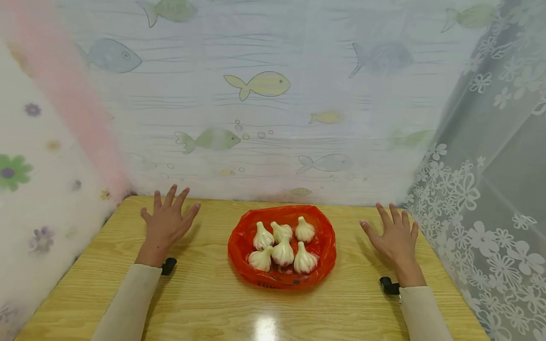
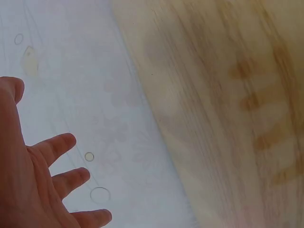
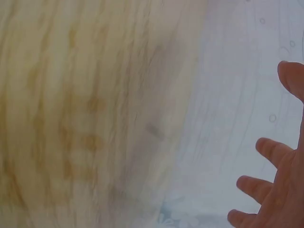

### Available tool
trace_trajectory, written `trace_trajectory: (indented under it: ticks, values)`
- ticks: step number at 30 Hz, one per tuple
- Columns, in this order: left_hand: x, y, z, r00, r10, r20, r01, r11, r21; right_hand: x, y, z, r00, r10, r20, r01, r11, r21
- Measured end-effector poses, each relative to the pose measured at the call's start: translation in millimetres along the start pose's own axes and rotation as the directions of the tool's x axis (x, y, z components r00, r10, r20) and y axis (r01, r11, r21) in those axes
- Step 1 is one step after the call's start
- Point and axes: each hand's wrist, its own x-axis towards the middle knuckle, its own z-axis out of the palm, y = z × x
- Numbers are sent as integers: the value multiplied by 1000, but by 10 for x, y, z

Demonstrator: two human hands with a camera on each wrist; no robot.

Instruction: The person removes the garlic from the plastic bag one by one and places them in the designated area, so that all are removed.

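Observation:
Several white garlic bulbs lie in a red plastic bag, its rim spread wide like a shallow bowl, at the middle of the wooden table. To the left of the bag, my left hand is held with its fingers spread, holding nothing. On the other side my right hand is spread out too, also holding nothing and apart from the bag. Both wrist views show part of the left hand and right hand with fingers apart; neither shows the garlic.
A pale curtain printed with fish hangs along the table's far edge. White flowered sheeting borders the right side, and a flower-print sheet the left. A black wrist mount sits at the right wrist, another mount at the left.

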Motion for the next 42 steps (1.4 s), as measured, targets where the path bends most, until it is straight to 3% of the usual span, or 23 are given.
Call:
trace_trajectory:
  ticks: [19,27,42]
  values:
    - [-20,133,-12,992,61,-107,-67,996,-54,9,-154,-58,998,-49,-46,51,998,39]
    - [-16,216,-14,979,116,-165,-135,985,-109,25,-271,-85,982,-119,-147,127,991,43]
    - [-18,418,-33,987,145,-74,-156,970,-186,28,-480,-116,932,-240,-270,259,965,34]
